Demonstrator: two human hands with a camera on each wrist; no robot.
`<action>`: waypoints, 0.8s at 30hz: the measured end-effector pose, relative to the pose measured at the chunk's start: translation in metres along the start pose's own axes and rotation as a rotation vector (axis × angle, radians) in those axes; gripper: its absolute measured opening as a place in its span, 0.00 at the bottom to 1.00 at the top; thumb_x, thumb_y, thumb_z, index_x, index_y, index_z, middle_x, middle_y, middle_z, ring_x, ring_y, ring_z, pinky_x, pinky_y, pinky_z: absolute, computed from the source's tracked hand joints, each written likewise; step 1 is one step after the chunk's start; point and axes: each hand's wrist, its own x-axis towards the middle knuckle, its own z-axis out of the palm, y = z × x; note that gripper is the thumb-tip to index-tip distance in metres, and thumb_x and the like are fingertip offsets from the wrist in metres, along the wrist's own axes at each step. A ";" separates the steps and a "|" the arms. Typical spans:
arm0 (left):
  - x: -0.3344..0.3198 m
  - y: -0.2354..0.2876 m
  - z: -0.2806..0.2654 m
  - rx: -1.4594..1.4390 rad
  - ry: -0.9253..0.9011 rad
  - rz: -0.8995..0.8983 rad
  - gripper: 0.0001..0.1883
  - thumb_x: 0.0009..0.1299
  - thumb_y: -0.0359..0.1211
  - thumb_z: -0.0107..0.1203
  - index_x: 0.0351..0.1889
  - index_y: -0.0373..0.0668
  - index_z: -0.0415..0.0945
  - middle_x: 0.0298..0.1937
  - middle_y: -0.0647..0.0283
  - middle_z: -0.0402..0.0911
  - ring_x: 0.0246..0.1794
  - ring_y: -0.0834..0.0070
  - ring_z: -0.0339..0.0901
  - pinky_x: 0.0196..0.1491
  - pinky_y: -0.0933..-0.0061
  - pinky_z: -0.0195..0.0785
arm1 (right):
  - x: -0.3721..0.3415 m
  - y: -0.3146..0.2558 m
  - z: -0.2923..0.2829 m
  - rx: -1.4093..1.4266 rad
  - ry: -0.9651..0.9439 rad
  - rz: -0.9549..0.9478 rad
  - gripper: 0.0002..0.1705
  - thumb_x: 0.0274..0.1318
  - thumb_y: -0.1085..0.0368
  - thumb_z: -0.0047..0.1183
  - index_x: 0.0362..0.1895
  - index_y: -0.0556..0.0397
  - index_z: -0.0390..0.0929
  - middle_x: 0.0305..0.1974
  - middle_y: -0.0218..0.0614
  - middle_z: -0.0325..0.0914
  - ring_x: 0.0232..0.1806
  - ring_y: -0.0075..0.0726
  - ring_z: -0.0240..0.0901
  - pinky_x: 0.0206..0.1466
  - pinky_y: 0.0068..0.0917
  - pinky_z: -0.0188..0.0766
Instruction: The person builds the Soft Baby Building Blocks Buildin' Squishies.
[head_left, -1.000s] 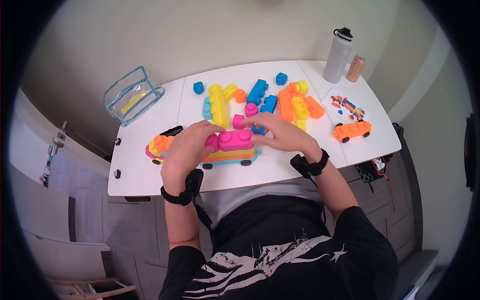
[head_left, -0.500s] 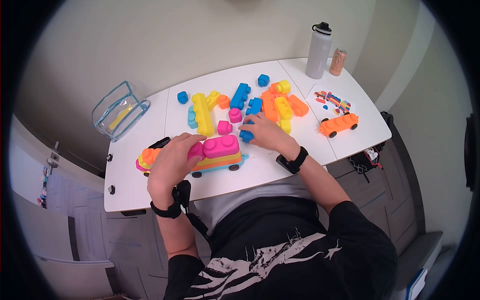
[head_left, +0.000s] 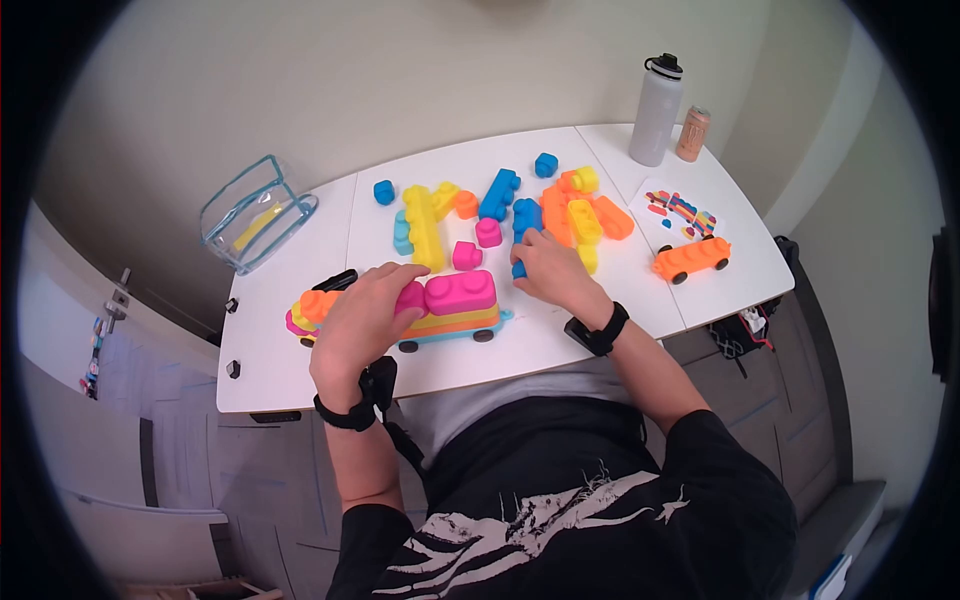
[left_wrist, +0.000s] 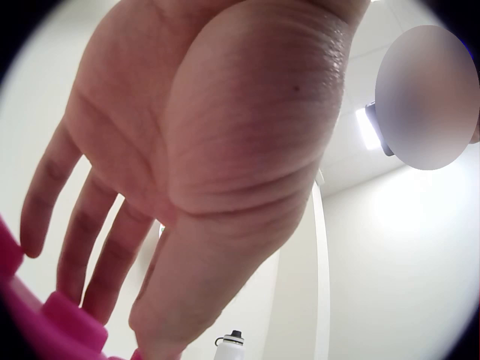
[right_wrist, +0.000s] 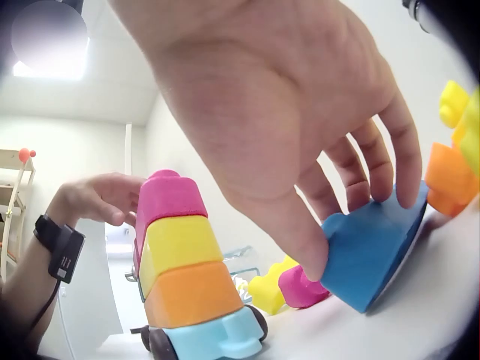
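Observation:
In the head view a wheeled light blue base (head_left: 458,337) carries orange and yellow layers, topped by a long pink block (head_left: 460,292) and a smaller pink block (head_left: 410,295). My left hand (head_left: 362,322) grips the smaller one, thumb on the near side and fingers beyond; the left wrist view shows fingertips on pink knobs (left_wrist: 75,321). Right of this stack, my right hand (head_left: 556,272) holds a blue block (right_wrist: 364,251) between thumb and fingers, tilted against the white tabletop in the right wrist view. The fingers cover most of that block in the head view.
Loose yellow (head_left: 424,230), pink (head_left: 467,255), blue (head_left: 499,195) and orange blocks lie behind the stack. An orange wheeled piece (head_left: 692,260) stands at the right beside a picture sheet (head_left: 680,212). Bottle (head_left: 656,112), can (head_left: 693,135) and clear case (head_left: 255,215) stand farther back.
My right hand has left the stack's right end, moved right, and taken hold of the blue block. My left hand stays on the smaller pink block. The head view has shifted slightly.

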 end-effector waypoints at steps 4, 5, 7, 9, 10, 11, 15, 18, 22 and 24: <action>-0.002 0.000 -0.004 -0.019 0.013 -0.003 0.23 0.69 0.30 0.68 0.63 0.41 0.80 0.53 0.53 0.86 0.55 0.52 0.83 0.58 0.56 0.77 | 0.002 0.008 -0.010 0.111 -0.006 0.016 0.20 0.51 0.61 0.74 0.49 0.45 0.85 0.51 0.34 0.78 0.59 0.45 0.77 0.57 0.43 0.81; -0.002 0.000 -0.005 -0.018 0.017 -0.006 0.23 0.69 0.30 0.68 0.63 0.41 0.80 0.53 0.53 0.86 0.55 0.52 0.83 0.58 0.56 0.77 | 0.000 0.008 -0.017 0.145 0.019 0.018 0.19 0.51 0.63 0.74 0.49 0.45 0.85 0.50 0.35 0.78 0.56 0.45 0.78 0.56 0.41 0.80; -0.003 0.000 -0.006 -0.014 0.032 -0.042 0.23 0.69 0.31 0.68 0.63 0.41 0.80 0.54 0.53 0.85 0.56 0.51 0.83 0.58 0.56 0.77 | -0.003 0.003 -0.035 0.179 0.042 0.019 0.19 0.52 0.66 0.73 0.50 0.46 0.85 0.50 0.36 0.78 0.54 0.46 0.80 0.55 0.39 0.80; -0.002 -0.001 -0.008 -0.014 0.058 -0.046 0.24 0.69 0.31 0.68 0.64 0.41 0.79 0.55 0.53 0.85 0.56 0.52 0.83 0.58 0.57 0.77 | -0.011 -0.008 -0.061 0.256 0.134 -0.016 0.19 0.52 0.70 0.72 0.50 0.48 0.85 0.50 0.36 0.77 0.54 0.45 0.79 0.54 0.38 0.78; -0.003 -0.002 -0.009 -0.014 0.082 -0.046 0.25 0.69 0.31 0.68 0.64 0.41 0.79 0.56 0.53 0.85 0.56 0.53 0.83 0.59 0.58 0.77 | -0.015 -0.012 -0.071 0.257 0.129 -0.018 0.19 0.52 0.70 0.72 0.50 0.48 0.85 0.50 0.36 0.77 0.54 0.45 0.79 0.54 0.38 0.78; -0.003 -0.001 -0.011 -0.014 0.083 -0.051 0.25 0.69 0.31 0.68 0.64 0.41 0.79 0.56 0.53 0.85 0.56 0.53 0.83 0.59 0.58 0.77 | -0.019 -0.014 -0.080 0.327 0.167 -0.081 0.20 0.52 0.72 0.72 0.50 0.48 0.84 0.50 0.37 0.78 0.55 0.47 0.79 0.55 0.39 0.78; -0.001 0.014 -0.018 -0.060 0.346 -0.028 0.35 0.66 0.24 0.69 0.73 0.47 0.73 0.68 0.55 0.80 0.64 0.58 0.81 0.61 0.59 0.79 | -0.035 -0.031 -0.114 0.406 0.234 -0.288 0.22 0.55 0.76 0.68 0.55 0.47 0.84 0.52 0.39 0.78 0.55 0.49 0.78 0.58 0.39 0.77; 0.000 0.017 -0.022 -0.121 0.496 0.007 0.44 0.61 0.20 0.72 0.77 0.51 0.69 0.77 0.56 0.72 0.70 0.57 0.77 0.63 0.57 0.79 | -0.037 -0.036 -0.113 0.498 0.157 -0.383 0.22 0.58 0.78 0.64 0.56 0.48 0.85 0.56 0.38 0.77 0.58 0.46 0.78 0.59 0.37 0.78; -0.006 0.003 -0.027 0.025 0.384 0.074 0.36 0.60 0.21 0.73 0.68 0.49 0.75 0.66 0.55 0.79 0.64 0.54 0.79 0.61 0.57 0.78 | -0.029 -0.041 -0.094 0.527 0.146 -0.482 0.22 0.59 0.78 0.63 0.57 0.48 0.85 0.58 0.39 0.78 0.59 0.47 0.78 0.61 0.38 0.77; -0.008 -0.003 -0.029 0.035 0.263 0.062 0.32 0.59 0.22 0.73 0.63 0.48 0.78 0.61 0.54 0.82 0.60 0.51 0.80 0.59 0.55 0.77 | -0.027 -0.045 -0.083 0.503 0.127 -0.477 0.21 0.61 0.78 0.61 0.57 0.49 0.85 0.61 0.40 0.78 0.63 0.50 0.77 0.64 0.40 0.76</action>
